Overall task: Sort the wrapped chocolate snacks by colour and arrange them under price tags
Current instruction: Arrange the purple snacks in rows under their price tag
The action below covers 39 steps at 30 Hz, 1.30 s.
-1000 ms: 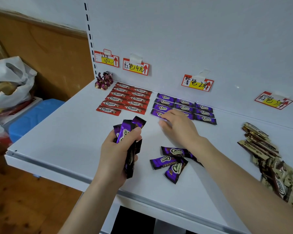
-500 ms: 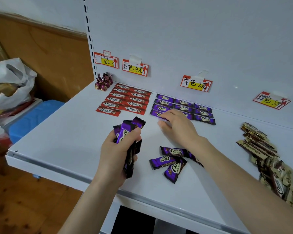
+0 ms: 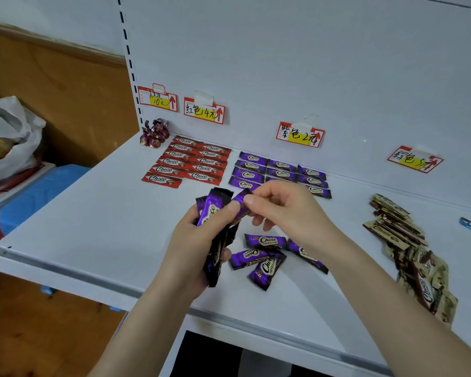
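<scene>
Right hand (image 3: 286, 210) moved off the purple rows (image 3: 280, 172) and back to the bundle (image 3: 214, 213) held by the left hand (image 3: 196, 248).
Right fingers (image 3: 256, 200): pinching the upper end of one purple bar (image 3: 241, 202) at the bundle's right edge. Left fingers (image 3: 226, 210): curled round the bundle of purple bars, held upright above the shelf (image 3: 93, 213). Purple rows: three columns, flat on the shelf under the purple price tag (image 3: 299, 134). Loose purple bars (image 3: 264, 254): a few, lying near the shelf front, just below the hands. Red bars (image 3: 193, 161): two columns under the red price tag (image 3: 204, 111), just left of the purple rows. Brown bars (image 3: 408, 240): unsorted heap at right, below the brown price tag (image 3: 415, 159).
</scene>
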Each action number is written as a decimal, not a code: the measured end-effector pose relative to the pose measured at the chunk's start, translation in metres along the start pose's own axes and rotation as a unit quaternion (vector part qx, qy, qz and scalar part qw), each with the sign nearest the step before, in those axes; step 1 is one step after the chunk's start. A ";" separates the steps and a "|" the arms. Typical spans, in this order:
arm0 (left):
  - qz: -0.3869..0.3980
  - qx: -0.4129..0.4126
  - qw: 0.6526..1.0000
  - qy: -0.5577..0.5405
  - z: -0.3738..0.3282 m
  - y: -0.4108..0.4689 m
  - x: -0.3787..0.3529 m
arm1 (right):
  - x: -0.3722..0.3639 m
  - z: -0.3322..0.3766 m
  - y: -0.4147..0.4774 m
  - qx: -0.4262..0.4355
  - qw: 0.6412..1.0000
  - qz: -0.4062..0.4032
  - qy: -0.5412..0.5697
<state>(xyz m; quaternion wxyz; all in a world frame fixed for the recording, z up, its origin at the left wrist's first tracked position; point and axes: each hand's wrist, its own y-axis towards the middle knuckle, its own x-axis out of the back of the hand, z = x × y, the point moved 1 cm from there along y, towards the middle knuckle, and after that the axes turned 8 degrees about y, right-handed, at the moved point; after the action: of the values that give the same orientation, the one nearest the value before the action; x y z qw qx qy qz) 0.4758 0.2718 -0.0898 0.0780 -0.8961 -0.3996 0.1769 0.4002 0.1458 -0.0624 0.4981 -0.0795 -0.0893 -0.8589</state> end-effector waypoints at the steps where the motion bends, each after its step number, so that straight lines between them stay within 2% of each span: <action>1: -0.010 0.002 1.000 -0.011 0.000 0.000 0.000 | 0.003 -0.001 -0.001 -0.009 1.000 -0.015 0.022; 4: -0.030 0.006 0.999 -0.024 0.000 0.001 0.000 | 0.014 -0.004 -0.004 -0.041 0.993 -0.049 0.094; 6: -0.033 0.004 0.999 -0.022 0.001 0.001 -0.002 | 0.019 -0.006 -0.006 -0.061 0.990 -0.038 0.124; 10: -0.040 -0.001 0.999 -0.008 0.004 0.002 -0.006 | 0.022 -0.010 -0.013 -0.061 0.992 0.007 0.110; 13: -0.051 -0.002 0.999 -0.001 0.006 0.004 -0.007 | 0.033 -0.018 -0.010 -0.051 0.994 -0.034 0.093; 16: -0.055 0.003 0.998 0.007 0.009 0.006 -0.004 | 0.055 -0.034 -0.001 -0.057 0.994 -0.094 -0.001; 19: -0.054 0.007 0.998 0.019 0.011 0.007 -0.002 | 0.075 -0.048 0.010 -0.051 0.983 -0.055 -0.166; 21: -0.054 0.011 0.998 0.022 0.012 0.008 -0.002 | 0.082 -0.052 0.020 -0.030 0.962 -0.014 -0.272; 23: -0.054 0.013 0.998 0.025 0.012 0.009 -0.002 | 0.082 -0.053 0.027 -0.018 0.942 -0.007 -0.335; 28: -0.052 0.011 0.998 0.028 0.012 0.009 -0.003 | 0.069 -0.061 0.025 -0.024 0.918 -0.092 -0.385; 31: -0.059 0.015 0.998 0.030 0.014 0.011 -0.002 | 0.065 -0.065 0.018 -0.047 0.900 -0.067 -0.429; 34: -0.058 0.014 0.998 0.030 0.015 0.013 -0.001 | 0.067 -0.063 0.018 -0.028 0.921 -0.038 -0.386; 39: -0.052 0.015 0.998 0.026 0.015 0.013 0.002 | 0.066 -0.065 0.006 0.035 0.905 -0.078 -0.417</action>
<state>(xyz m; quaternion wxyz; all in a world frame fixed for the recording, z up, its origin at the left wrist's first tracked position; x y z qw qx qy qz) 0.4799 0.2646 -0.1078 0.1109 -0.8771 -0.4409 0.1551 0.3700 0.0726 -0.1107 0.3493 -0.4056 -0.3244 -0.7799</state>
